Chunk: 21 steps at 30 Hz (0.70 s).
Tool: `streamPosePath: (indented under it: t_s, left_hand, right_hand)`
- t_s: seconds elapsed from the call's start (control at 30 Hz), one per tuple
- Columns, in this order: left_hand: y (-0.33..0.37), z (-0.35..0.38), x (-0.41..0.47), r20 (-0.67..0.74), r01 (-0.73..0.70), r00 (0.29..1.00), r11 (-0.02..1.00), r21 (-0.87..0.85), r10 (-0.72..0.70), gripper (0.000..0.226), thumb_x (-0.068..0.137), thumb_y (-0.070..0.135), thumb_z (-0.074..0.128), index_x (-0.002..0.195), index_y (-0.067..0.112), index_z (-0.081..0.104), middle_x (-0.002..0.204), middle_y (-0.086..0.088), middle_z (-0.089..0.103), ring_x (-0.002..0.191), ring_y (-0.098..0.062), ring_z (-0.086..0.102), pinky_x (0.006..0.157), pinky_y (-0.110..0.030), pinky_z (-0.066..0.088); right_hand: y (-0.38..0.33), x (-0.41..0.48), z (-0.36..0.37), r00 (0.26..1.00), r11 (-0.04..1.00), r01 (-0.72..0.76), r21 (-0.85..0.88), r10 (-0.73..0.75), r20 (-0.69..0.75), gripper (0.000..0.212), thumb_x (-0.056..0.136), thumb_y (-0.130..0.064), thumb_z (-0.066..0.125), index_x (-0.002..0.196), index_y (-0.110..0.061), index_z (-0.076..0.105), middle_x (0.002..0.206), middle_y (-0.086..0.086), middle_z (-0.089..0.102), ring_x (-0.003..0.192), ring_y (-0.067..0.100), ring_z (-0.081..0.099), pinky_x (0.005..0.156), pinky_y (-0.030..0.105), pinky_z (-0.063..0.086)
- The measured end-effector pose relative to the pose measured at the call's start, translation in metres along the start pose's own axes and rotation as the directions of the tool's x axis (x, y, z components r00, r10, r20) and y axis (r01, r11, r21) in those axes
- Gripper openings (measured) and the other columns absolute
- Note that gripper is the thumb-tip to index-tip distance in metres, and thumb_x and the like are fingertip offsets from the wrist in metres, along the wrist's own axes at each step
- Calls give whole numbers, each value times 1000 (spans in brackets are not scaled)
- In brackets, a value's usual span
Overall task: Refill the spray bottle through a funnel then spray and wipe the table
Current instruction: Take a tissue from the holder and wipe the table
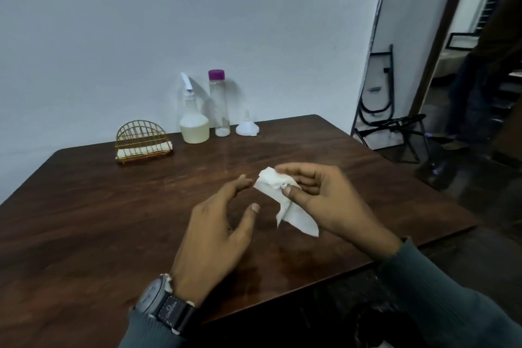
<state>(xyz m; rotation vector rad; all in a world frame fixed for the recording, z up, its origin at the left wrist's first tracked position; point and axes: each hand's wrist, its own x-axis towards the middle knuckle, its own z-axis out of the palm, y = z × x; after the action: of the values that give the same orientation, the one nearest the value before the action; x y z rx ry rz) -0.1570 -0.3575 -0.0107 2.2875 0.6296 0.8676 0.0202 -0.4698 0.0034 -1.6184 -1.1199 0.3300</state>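
The spray bottle [194,121] is judged refilled; a tissue [271,184] is pinched by the right hand [330,200], the left hand [217,234] held open; wiping possibly unfinished.

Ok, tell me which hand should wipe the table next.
Probably the right: the right hand pinches the tissue just over the table, while the left hand is open beside it, holding nothing.
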Motion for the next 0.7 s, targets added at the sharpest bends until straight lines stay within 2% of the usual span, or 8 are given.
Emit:
streamPosePath:
  t_s: [0.07, 0.13, 0.2, 0.3, 0.47, 0.57, 0.63, 0.7]
  left_hand:
    - [12, 8, -5, -11, -38, 999, 995, -90, 38, 41, 93, 33, 67, 134, 37, 60, 135, 29, 60, 108, 2, 66, 98, -14, 50]
    - [25, 21, -12, -32, -65, 998, 981, -182, 60, 40, 93, 27, 69, 131, 35, 63, 129, 28, 65, 118, 10, 60, 100, -22, 53]
    - [38, 34, -20, -39, -79, 997, 959, -271, 70, 38, 93, 22, 71, 129, 34, 65, 123, 26, 68, 116, 10, 62, 97, -22, 55]
    - [62, 65, -35, -17, -102, 994, 901, -421, 105, 39, 91, 13, 73, 126, 28, 65, 120, 21, 71, 112, 5, 66, 92, -19, 56]
    - [96, 123, -64, 9, -175, 977, 832, -526, 211, 31, 88, 1, 74, 114, 18, 71, 109, 16, 76, 102, 2, 72, 87, -14, 55]
    - [101, 164, -79, 151, -160, 950, 840, -518, 274, 28, 89, 2, 73, 113, 18, 72, 106, 17, 77, 100, 4, 72, 87, -12, 54]
    - [100, 195, -88, 259, -175, 910, 866, -468, 324, 27, 90, 6, 72, 114, 18, 72, 107, 19, 76, 100, 6, 70, 87, -13, 54]
    - [90, 219, -94, 359, -178, 870, 894, -411, 339, 25, 92, 11, 71, 116, 20, 72, 109, 21, 74, 101, 9, 69, 87, -16, 55]
  right_hand:
    - [-7, -12, -14, 999, 999, 46, 1, -46, -11, 41, 92, -4, 74, 123, -30, 73, 119, -17, 75, 114, -3, 68, 100, 22, 55]
    - [-9, -27, -31, 997, 998, 65, 13, -65, -44, 32, 91, 0, 74, 111, -25, 79, 112, -14, 78, 110, 0, 71, 98, 23, 56]
    - [-7, -44, -50, 995, 997, 78, 3, -78, -57, 26, 91, 2, 73, 100, -20, 83, 104, -11, 80, 106, 4, 73, 96, 24, 57]
    - [3, -76, -80, 998, 999, 31, -22, -32, -50, 26, 91, 8, 69, 92, -15, 83, 102, -6, 81, 104, 8, 74, 94, 24, 57]
    - [33, -149, -140, 981, 983, -181, -16, 179, -77, 34, 89, 20, 60, 82, -5, 81, 106, -3, 80, 103, 5, 73, 84, 15, 54]
    - [61, -192, -170, 923, 926, -378, 12, 378, -76, 41, 82, 24, 57, 93, -6, 82, 114, -7, 78, 110, 10, 72, 89, 25, 59]
    - [84, -220, -183, 873, 876, -482, 18, 482, -73, 44, 74, 17, 59, 99, -11, 83, 119, -11, 76, 109, 16, 72, 88, 32, 59]
    - [113, -243, -189, 825, 830, -558, 4, 556, -99, 46, 77, 17, 62, 100, -18, 83, 118, -12, 76, 103, 12, 73, 78, 26, 55]
